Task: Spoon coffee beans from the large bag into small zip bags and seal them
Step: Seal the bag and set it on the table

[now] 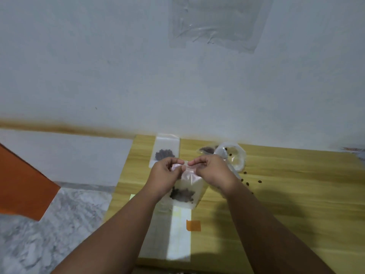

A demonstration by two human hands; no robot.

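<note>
My left hand [167, 171] and my right hand [209, 171] meet above the wooden table [286, 194], near its far left corner, and both pinch the top strip of a small zip bag [187, 186] between thumb and fingertips. The two pinches sit close together, with a short span of the bag's mouth showing between them. The bag hangs upright below my hands, and a dark cluster of coffee beans [182, 195] rests in its lower part. I cannot tell whether the zip strip is fully closed. A second small zip bag [166, 149], also holding a dark patch of beans, lies flat just beyond my left hand, at the table's far edge. The large clear bag [235, 157] lies just beyond and to the right of my right hand, also near the far edge, with its mouth open and a few beans visible inside. Several loose beans [259, 181] lie scattered on the table surface to the right of my right wrist. A white sheet [177, 238] lies on the table toward the near edge, between my forearms, with a small orange tab [194, 225] just beside its right edge.
</note>
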